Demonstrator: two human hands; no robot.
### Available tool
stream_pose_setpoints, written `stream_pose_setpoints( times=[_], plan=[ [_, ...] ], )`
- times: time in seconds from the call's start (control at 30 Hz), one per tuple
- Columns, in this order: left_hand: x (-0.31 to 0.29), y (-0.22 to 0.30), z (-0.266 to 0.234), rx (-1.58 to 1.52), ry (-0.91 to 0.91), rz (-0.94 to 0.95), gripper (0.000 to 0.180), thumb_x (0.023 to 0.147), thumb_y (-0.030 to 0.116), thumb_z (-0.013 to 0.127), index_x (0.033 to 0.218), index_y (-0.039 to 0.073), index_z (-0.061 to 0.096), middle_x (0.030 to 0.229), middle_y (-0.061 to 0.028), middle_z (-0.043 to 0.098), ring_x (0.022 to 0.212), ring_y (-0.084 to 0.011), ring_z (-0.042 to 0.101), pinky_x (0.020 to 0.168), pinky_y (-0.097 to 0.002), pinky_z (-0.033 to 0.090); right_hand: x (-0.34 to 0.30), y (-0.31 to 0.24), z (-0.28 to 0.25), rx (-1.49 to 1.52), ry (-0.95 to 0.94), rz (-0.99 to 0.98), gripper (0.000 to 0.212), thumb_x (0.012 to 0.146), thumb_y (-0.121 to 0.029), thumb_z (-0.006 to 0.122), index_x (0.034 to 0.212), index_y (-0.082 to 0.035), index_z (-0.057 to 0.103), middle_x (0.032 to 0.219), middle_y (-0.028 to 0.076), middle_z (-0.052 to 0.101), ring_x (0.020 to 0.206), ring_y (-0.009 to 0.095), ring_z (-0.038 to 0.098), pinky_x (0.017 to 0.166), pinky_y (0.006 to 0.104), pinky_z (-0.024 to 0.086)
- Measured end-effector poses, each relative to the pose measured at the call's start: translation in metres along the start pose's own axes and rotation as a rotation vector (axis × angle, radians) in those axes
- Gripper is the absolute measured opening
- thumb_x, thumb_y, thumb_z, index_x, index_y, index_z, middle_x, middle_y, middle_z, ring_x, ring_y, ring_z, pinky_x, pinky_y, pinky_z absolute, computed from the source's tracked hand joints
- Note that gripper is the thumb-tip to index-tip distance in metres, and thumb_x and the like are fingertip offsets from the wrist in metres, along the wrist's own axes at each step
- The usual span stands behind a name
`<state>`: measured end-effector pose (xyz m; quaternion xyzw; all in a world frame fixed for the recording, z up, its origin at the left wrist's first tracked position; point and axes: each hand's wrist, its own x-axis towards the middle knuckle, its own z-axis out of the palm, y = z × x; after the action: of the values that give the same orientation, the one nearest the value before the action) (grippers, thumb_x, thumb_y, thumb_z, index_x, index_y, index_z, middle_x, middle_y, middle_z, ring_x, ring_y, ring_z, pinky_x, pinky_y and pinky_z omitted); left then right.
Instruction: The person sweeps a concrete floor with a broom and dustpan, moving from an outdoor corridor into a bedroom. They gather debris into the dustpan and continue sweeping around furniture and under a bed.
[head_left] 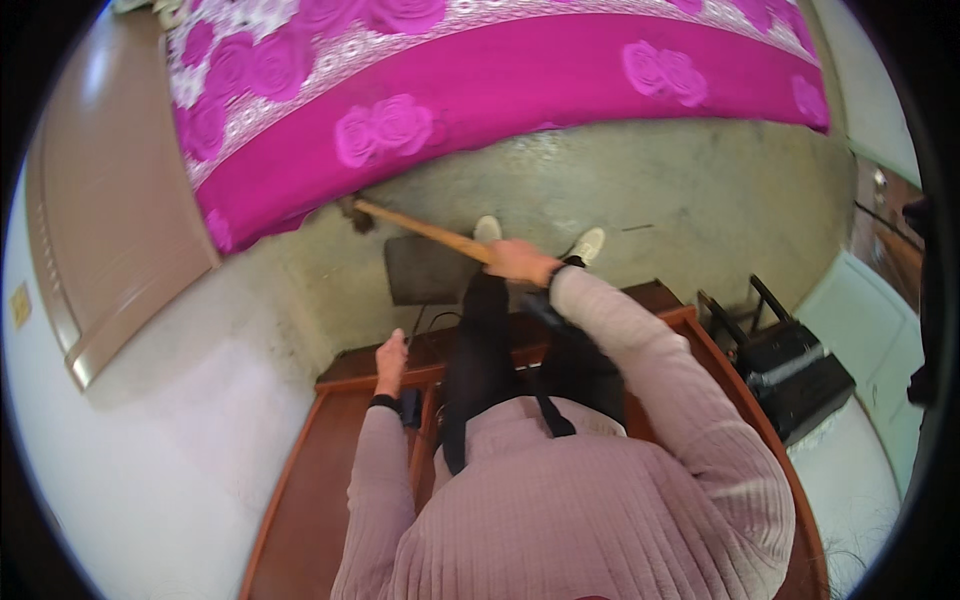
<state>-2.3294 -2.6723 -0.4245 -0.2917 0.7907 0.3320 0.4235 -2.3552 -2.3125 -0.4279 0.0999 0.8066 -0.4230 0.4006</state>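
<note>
My right hand (522,262) is closed around the wooden handle of a broom (425,229). Its small brown head (360,215) rests low beside the bed's edge, far left of that hand. Lower left, my left hand (392,364) is closed at the side of my legs. A thin dark rod runs from it to a dark, flat, rectangular dustpan (430,278) on the floor, left of my shoes. The dustpan lies just nearer to me than the broom head, apart from it. What the left fingers wrap round is only partly visible.
A bed with a magenta rose-patterned cover (500,90) spans the far side. A brown panel (120,190) stands at the left by a white wall (180,450). Behind me is a reddish-brown wooden cabinet (330,470); a black case (795,370) stands right of it.
</note>
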Motion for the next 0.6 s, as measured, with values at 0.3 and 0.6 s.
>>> stream_pose_setpoints(
  times=[0.3,0.6],
  plan=[
    [0.005,0.037,0.005,0.182,-0.117,0.246,0.055,0.091,0.045,0.045,0.052,0.006,0.043,0.044,-0.0014,0.039,0.038,-0.0123,0.036,0.038,-0.0282,0.031,-0.017,0.049,-0.035,0.629,0.033,0.320,0.041,0.079,-0.019,0.064,0.115,-0.007,0.051,0.058,0.005,0.053,0.042,0.015,0.047,0.038,0.0303,0.037],
    [-0.004,0.114,0.091,0.394,-0.324,0.360,0.050,0.090,0.041,0.049,0.054,0.006,0.045,0.049,0.0015,0.039,0.047,-0.0097,0.035,0.046,-0.0282,0.030,-0.214,0.236,-0.088,1.065,0.243,0.441,0.060,0.079,-0.019,0.065,0.133,-0.011,0.039,0.062,0.000,0.050,0.043,0.008,0.044,0.036,0.0235,0.034]
  ],
)
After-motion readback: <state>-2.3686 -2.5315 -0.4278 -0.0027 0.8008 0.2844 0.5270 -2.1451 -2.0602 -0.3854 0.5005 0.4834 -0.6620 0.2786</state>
